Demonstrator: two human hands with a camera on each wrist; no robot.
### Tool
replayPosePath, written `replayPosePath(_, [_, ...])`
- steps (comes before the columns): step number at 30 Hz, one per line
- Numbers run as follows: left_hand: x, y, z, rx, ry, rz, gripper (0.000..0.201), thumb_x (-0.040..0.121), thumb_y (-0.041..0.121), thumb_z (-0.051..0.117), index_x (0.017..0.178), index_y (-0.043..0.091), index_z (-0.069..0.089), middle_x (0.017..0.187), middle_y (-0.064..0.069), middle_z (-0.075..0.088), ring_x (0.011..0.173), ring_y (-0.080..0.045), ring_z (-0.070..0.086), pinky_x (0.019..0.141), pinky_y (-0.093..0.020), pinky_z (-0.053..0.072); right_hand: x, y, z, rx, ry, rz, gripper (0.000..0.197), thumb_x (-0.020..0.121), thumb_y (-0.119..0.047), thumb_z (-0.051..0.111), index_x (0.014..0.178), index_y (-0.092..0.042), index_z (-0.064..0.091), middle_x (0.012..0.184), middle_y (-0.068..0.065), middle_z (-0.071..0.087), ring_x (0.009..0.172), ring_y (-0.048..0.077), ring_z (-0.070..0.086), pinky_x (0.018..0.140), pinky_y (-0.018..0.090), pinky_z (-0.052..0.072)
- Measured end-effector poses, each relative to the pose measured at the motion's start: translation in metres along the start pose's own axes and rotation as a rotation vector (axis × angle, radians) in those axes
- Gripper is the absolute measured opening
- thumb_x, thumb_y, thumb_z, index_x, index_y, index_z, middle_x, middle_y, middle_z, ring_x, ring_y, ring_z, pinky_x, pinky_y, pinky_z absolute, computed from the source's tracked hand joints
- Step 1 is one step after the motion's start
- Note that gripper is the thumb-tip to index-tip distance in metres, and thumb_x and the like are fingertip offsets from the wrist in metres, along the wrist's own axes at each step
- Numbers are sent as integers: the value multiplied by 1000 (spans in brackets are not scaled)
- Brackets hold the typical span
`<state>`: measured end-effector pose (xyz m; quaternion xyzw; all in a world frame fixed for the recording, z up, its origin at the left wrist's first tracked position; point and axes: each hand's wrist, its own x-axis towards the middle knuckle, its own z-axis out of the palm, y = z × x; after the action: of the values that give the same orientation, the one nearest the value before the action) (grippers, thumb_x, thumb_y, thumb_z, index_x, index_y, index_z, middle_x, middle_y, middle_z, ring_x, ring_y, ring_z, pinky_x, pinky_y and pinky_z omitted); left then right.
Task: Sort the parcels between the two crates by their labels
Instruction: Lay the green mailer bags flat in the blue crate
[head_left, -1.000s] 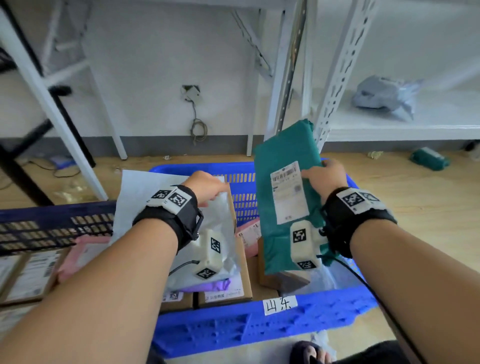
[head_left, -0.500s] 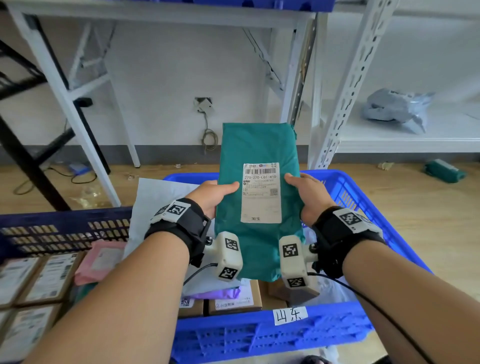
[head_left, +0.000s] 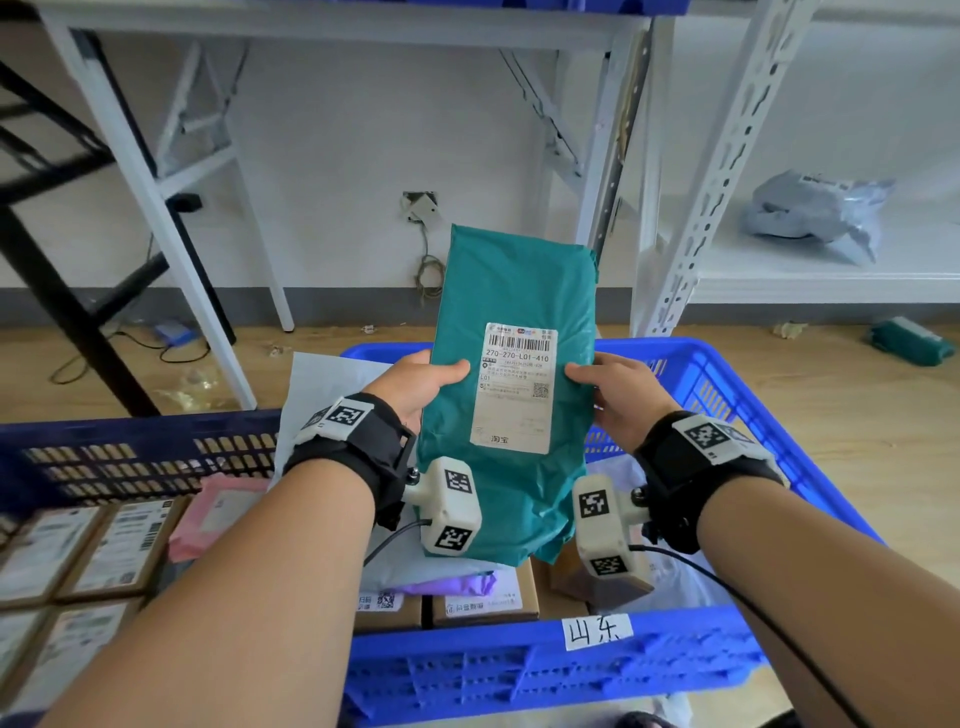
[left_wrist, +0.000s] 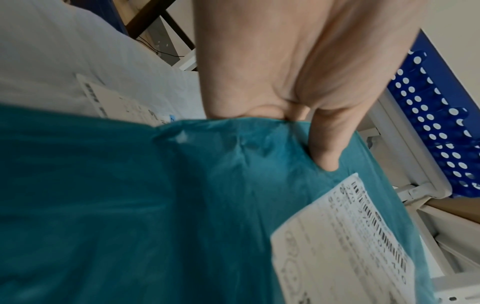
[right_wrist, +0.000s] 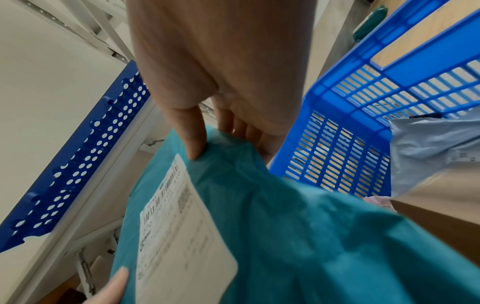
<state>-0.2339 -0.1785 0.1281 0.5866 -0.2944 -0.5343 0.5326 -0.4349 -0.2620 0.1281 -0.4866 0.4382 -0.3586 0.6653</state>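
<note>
A teal plastic parcel (head_left: 514, 291) stands upright in the air above the bright blue crate (head_left: 717, 364), its white shipping label (head_left: 514, 387) facing me. My left hand (head_left: 415, 384) grips its left edge, thumb on the front beside the label. My right hand (head_left: 618, 395) grips the right edge the same way. In the left wrist view the thumb (left_wrist: 324, 148) presses into the teal parcel (left_wrist: 155, 205). In the right wrist view the thumb (right_wrist: 192, 135) presses the teal parcel (right_wrist: 285, 226) next to the label (right_wrist: 179, 232), fingers behind it.
The bright blue crate bears a handwritten tag (head_left: 597, 631) and holds cardboard boxes (head_left: 483, 603), a white mailer (head_left: 322, 384) and a grey bag. A darker blue crate (head_left: 130, 457) at left holds labelled boxes and a pink parcel (head_left: 218, 514). White shelf uprights (head_left: 727, 156) stand behind.
My left hand left the white mailer and took the teal parcel's left edge. The parcel swung from the right to the centre, label facing me, and now stays still.
</note>
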Motion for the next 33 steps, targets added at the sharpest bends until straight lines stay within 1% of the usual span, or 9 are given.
replayPosePath(5, [2,-1,0,-6,8,3,29,97,11,53,125,3,57,120,-17,65,107,-34,63,92,-46,51,1,1,0,-7,4,-12,18,93,-1,55,107,-4,67,98,6,72,83,16,67,66,26,52])
replayPosePath(9, [2,-1,-2,-11,14,5,28,96,10,54,124,4,59,118,-16,66,106,-33,64,90,-44,52,1,2,1,-10,7,-17,15,93,-1,56,101,-6,67,100,7,72,87,18,68,66,25,52])
replayPosePath(12, [2,-1,-5,-12,18,2,28,96,10,54,123,3,59,117,-16,66,102,-32,65,87,-43,53,1,2,4,-6,1,-27,18,92,-2,57,106,-4,67,102,8,72,89,20,68,69,27,53])
replayPosePath(15, [0,2,-9,-9,34,7,29,96,10,55,123,1,59,118,-17,66,104,-33,65,88,-44,52,3,-2,6,-47,6,-47,19,91,-8,62,109,-9,68,103,4,73,89,16,69,68,26,54])
replayPosePath(20, [-7,6,-29,34,55,-8,30,95,8,55,123,-1,59,119,-18,65,108,-34,64,94,-49,49,6,-5,15,-193,-75,-37,21,93,-19,61,113,-15,67,93,-4,70,74,10,64,56,20,51])
replayPosePath(25, [-18,14,-57,115,78,-36,31,95,6,53,125,1,59,124,-14,64,115,-32,60,102,-49,44,14,-3,35,-174,-171,6,29,95,-10,56,123,-11,62,108,9,71,77,18,69,63,26,56])
replayPosePath(28, [-24,15,-76,117,114,-47,33,94,5,54,127,0,57,125,-17,63,114,-33,61,97,-49,48,13,1,51,-154,-225,22,34,94,-2,55,126,-12,57,102,10,71,69,18,71,60,25,57])
replayPosePath(30, [-28,14,-88,114,136,-51,34,94,3,54,128,-2,56,124,-18,62,112,-34,61,92,-46,51,14,4,61,-161,-265,26,37,93,0,55,128,-12,56,104,11,72,72,20,72,62,26,58])
replayPosePath(33, [-31,12,-100,149,170,-37,34,94,0,54,127,-2,56,123,-17,63,106,-33,62,93,-45,50,17,12,75,-171,-265,34,44,91,2,57,134,-7,50,110,17,70,78,25,71,66,29,59])
